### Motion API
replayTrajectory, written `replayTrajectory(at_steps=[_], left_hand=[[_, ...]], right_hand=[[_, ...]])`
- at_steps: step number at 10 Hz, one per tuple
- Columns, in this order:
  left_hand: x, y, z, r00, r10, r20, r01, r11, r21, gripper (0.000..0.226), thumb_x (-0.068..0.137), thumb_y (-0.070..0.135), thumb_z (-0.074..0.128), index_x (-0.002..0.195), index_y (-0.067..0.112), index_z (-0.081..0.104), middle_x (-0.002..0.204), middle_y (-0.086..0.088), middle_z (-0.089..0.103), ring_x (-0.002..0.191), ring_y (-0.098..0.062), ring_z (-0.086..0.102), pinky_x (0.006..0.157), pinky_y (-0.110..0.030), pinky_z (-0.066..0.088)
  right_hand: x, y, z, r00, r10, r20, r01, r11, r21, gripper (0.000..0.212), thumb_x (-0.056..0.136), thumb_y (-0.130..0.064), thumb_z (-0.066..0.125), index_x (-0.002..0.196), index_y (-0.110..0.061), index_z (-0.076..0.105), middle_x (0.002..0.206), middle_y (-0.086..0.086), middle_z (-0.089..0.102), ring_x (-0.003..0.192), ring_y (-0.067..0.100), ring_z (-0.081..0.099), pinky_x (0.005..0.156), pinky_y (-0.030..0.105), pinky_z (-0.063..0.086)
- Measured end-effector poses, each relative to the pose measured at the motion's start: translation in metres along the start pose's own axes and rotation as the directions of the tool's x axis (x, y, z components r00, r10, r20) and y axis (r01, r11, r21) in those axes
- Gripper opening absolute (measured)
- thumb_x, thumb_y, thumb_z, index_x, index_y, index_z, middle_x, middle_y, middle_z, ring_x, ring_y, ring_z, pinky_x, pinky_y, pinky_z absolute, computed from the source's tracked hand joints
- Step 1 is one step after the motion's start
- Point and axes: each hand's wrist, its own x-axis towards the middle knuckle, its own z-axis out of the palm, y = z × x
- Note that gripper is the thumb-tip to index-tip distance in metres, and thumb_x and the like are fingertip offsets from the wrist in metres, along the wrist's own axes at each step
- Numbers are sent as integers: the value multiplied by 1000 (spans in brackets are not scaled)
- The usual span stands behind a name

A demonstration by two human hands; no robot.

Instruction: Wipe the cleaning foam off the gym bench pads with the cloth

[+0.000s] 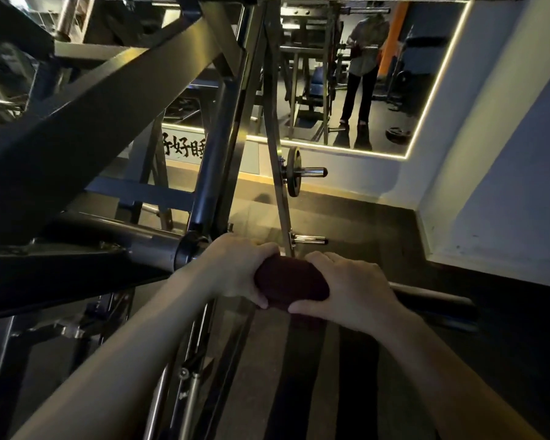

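A dark red cloth (291, 282), bunched into a wad, sits between both my hands at the centre of the view. My left hand (235, 268) grips its left side with fingers curled over the top and thumb underneath. My right hand (346, 289) grips its right side the same way. Both hands hover above the dark floor beside a gym machine. No bench pad or foam shows plainly in this dim view.
A big dark steel machine frame (102, 122) fills the left and centre, with a thick pivot tube (159, 246). Weight pegs (311, 172) stick out to the right. A lit wall mirror (362, 74) reflects a standing person. A white wall (505, 185) rises at right.
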Motion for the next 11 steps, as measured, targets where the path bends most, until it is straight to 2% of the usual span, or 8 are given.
replayTrajectory(at_steps=[2,3,4,5,7,8,9,11], left_hand=[[-17,-16,1,996,-86,-14,81,971,-225,97,60,67,75,141,35,33,134,11,51,123,-13,49,106,-37,36],[-14,-17,9,990,-124,-70,118,989,-84,83,59,78,67,128,38,44,118,13,61,110,-13,57,97,-35,43],[-10,-20,16,986,-129,-109,117,987,-108,75,60,77,66,122,40,44,110,15,61,103,-10,59,93,-34,45],[-8,-26,26,987,-118,-108,78,946,-315,69,55,79,59,113,45,41,104,15,62,99,-8,59,93,-39,47],[-8,-28,26,979,-70,-191,45,990,-132,81,53,87,37,117,39,47,101,16,65,96,-9,62,89,-38,49],[-10,-28,28,937,8,-350,-30,998,-57,79,55,87,43,112,33,53,87,13,69,76,-11,68,67,-34,56],[-11,-29,36,898,33,-439,-50,998,-28,79,55,86,53,114,33,48,83,12,69,71,-11,68,61,-33,55],[-19,-22,32,938,-40,-344,0,993,-114,101,55,80,64,138,36,27,116,2,65,106,-23,62,97,-43,43]], right_hand=[[6,16,-25,959,34,280,-55,996,70,65,74,-66,64,128,-35,43,99,-19,51,91,3,51,79,26,47],[10,16,-21,941,33,336,-67,994,90,65,75,-60,68,127,-32,42,96,-17,51,93,6,55,82,27,49],[10,17,-17,961,27,275,-42,998,49,65,75,-62,66,128,-32,41,101,-15,56,95,6,56,85,27,48],[10,17,-15,967,22,254,-36,998,49,66,74,-62,67,129,-34,42,108,-15,59,99,6,56,88,27,47],[11,17,-20,958,16,287,-42,996,82,64,75,-61,68,127,-35,43,96,-19,51,92,1,50,80,21,42],[11,19,-18,958,39,285,-80,988,135,67,73,-60,70,129,-38,38,108,-16,57,95,0,52,81,19,43],[12,20,-13,957,78,281,-117,985,124,73,70,-62,71,129,-42,33,111,-19,57,98,0,54,87,24,46],[4,10,-12,966,173,192,-178,984,10,87,65,-76,64,135,-45,24,116,-16,57,109,10,55,94,35,42]])
